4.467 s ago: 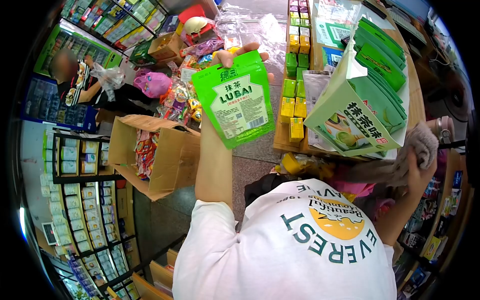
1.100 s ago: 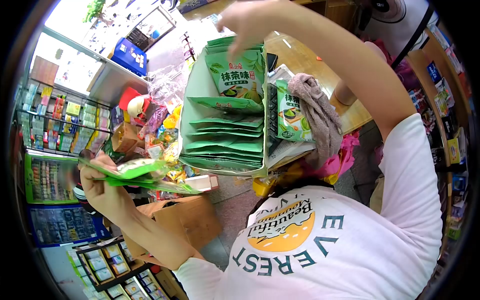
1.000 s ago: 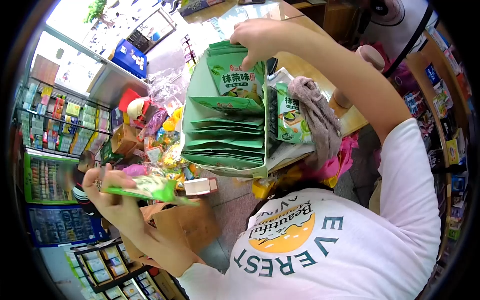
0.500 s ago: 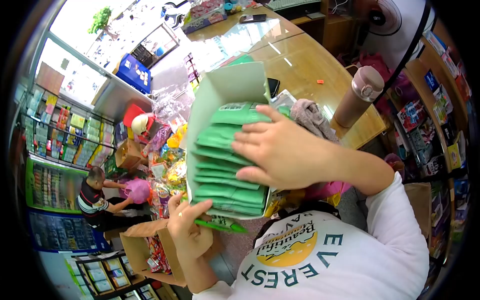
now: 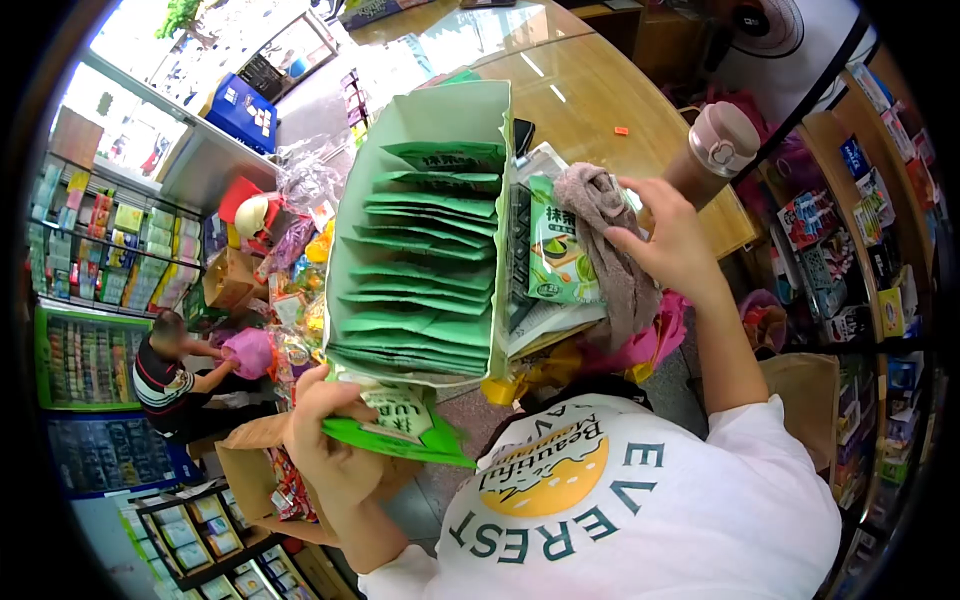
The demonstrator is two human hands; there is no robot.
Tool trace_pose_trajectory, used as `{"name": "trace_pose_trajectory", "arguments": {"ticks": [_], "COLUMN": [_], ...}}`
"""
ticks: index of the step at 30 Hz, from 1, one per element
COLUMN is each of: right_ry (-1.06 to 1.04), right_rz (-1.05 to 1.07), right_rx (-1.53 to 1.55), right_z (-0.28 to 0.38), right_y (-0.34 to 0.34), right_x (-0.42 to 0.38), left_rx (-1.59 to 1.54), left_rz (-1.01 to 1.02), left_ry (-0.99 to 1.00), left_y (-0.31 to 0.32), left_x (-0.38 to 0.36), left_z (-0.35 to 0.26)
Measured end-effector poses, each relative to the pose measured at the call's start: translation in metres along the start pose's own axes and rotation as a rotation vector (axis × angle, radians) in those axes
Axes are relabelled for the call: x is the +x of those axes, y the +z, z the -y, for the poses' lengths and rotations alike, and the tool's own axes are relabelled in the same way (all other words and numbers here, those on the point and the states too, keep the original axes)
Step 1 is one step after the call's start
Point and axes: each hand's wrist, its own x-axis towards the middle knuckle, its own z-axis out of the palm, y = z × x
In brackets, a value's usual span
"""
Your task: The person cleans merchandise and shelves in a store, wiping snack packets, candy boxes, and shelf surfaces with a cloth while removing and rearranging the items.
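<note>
Hands: two. Left hand (image 5: pixel 335 435), grip closed on one green pouch (image 5: pixel 405 425), which tilts outward just below the near-left corner of the pale green box (image 5: pixel 440 108); forearm reaches forward from the sleeve, fingers curled. Right hand (image 5: pixel 675 240), palm side toward the cloth (image 5: pixel 612 250), thumb and fingers apart and at its edge; forearm extended forward, hand turned inward. Whether this grip is clenched on the cloth, cannot tell. Box: one, open-topped, at the counter (image 5: pixel 590 105); contents roughly a dozen green packets (image 5: pixel 410 285) in a row, some pressed too close for an exact count. Beside it on the counter, one loose packet (image 5: pixel 560 250), partly under the cloth. Also on the counter: one flask (image 5: pixel 715 150), upright, and one small orange piece (image 5: pixel 621 131). Lower left: one open cardboard box (image 5: pixel 243 480) containing red packages (image 5: pixel 290 490), number not readable. Beyond it, one other person (image 5: pixel 165 370), hands at one pink bag (image 5: pixel 250 352). Upper right: one fan (image 5: pixel 765 28).
</note>
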Motion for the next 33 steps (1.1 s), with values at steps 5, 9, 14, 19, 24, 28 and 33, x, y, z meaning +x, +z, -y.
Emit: {"name": "trace_pose_trajectory", "arguments": {"ticks": [5,9,14,19,24,28,33], "right_ry": [-0.243,-0.19,-0.212,0.2,-0.221,-0.524,-0.119], "right_rz": [0.208,0.32,0.119,-0.377,-0.423,0.131,-0.115], "right_rx": [-0.02,-0.213,-0.123,0.407,0.209,-0.342,0.173], "right_z": [0.015,0.027,0.026,0.032,0.104,0.141,0.115], "right_y": [0.017,0.039,0.021,-0.003,-0.022,0.006,0.002], "right_x": [-0.025,-0.03,-0.025,0.0,0.025,0.034,-0.002], "left_rx": [0.185,0.236,0.269,0.143,-0.069,0.002,0.096], "left_rz": [0.056,-0.073,-0.023,-0.042,0.032,0.096,0.173], "left_ry": [-0.056,-0.136,0.029,0.011,0.023,0.192,0.458], "left_y": [-0.022,-0.028,-0.029,-0.034,-0.03,-0.031,-0.032], "left_x": [-0.008,-0.014,-0.024,-0.027,-0.028,-0.011,0.009], "left_z": [0.013,0.021,0.032,0.033,0.034,0.012,0.011]}}
